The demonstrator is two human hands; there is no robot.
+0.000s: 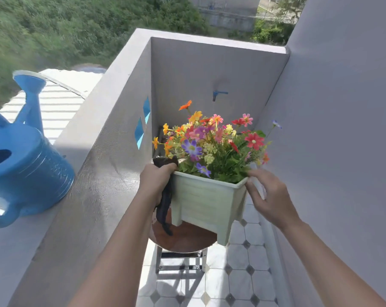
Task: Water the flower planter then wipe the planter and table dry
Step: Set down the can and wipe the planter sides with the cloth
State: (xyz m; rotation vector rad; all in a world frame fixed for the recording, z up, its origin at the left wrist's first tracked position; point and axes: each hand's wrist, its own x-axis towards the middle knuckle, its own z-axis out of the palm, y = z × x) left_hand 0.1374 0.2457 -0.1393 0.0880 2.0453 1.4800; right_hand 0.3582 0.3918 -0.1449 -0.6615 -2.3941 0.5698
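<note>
Two-handed at frame centre: clutched a dark cloth (165, 207) against the left rim of the pale green planter (207, 202) with the left hand (156, 181), fingers curled round it. Touched its right corner with the right hand (270, 196), fingers loosely spread. Found the planter over a round brown table (187, 239), lower centre.

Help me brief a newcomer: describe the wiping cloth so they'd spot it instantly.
Find the pale green planter of colourful flowers at the round wooden table in the balcony corner. At its left rim the left hand grips a cloth that hangs down the planter's side. It is the only dark, limp thing there.
</note>
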